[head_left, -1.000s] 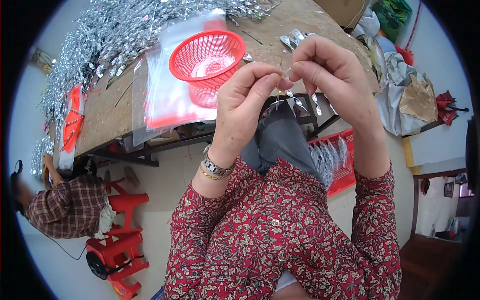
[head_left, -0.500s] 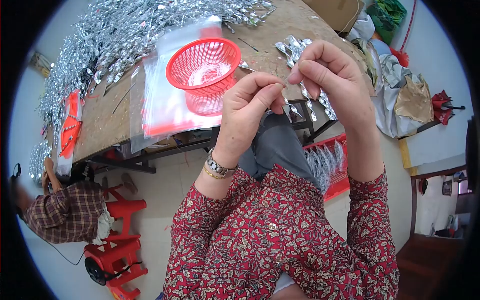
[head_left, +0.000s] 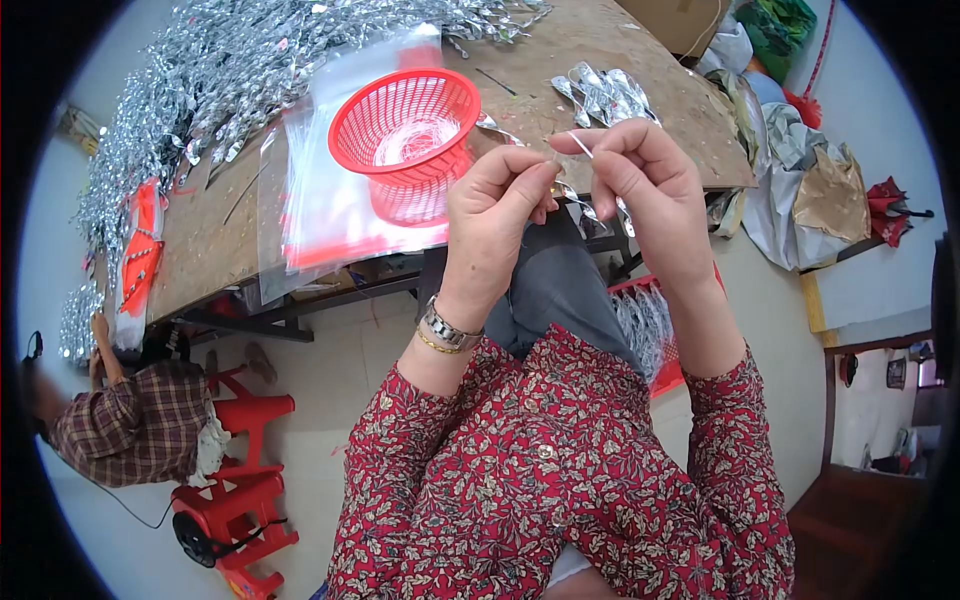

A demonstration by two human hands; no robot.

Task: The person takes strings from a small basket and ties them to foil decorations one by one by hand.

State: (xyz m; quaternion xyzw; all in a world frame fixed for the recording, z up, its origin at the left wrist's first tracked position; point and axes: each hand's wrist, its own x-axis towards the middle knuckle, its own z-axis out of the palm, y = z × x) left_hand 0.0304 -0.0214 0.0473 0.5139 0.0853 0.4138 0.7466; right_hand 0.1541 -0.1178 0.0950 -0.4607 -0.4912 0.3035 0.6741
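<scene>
My left hand (head_left: pixel 488 225), with a watch on its wrist, is closed in a pinch. From its fingertips hangs a twisted silver foil ornament (head_left: pixel 581 204). My right hand (head_left: pixel 655 200) is just to the right, thumb and fingers pinched together. A thin white thread (head_left: pixel 580 146) shows across its index finger. Under that hand another silver twist (head_left: pixel 626 218) hangs, partly hidden. Behind my hands a red plastic basket (head_left: pixel 352 125) stands on a stack of clear plastic bags (head_left: pixel 320 215), holding a tangle of white threads (head_left: pixel 410 142).
A big heap of silver twists (head_left: pixel 250 70) covers the back left of the wooden table (head_left: pixel 510 50). A smaller bunch (head_left: pixel 605 92) lies at right. A red crate (head_left: pixel 680 375) with bagged silver pieces sits below. Another person (head_left: pixel 130 420) works at far left near red stools (head_left: pixel 250 420).
My right hand has moved down and slightly left, closer to my left hand. The white thread now shows across its finger. My left hand has barely moved.
</scene>
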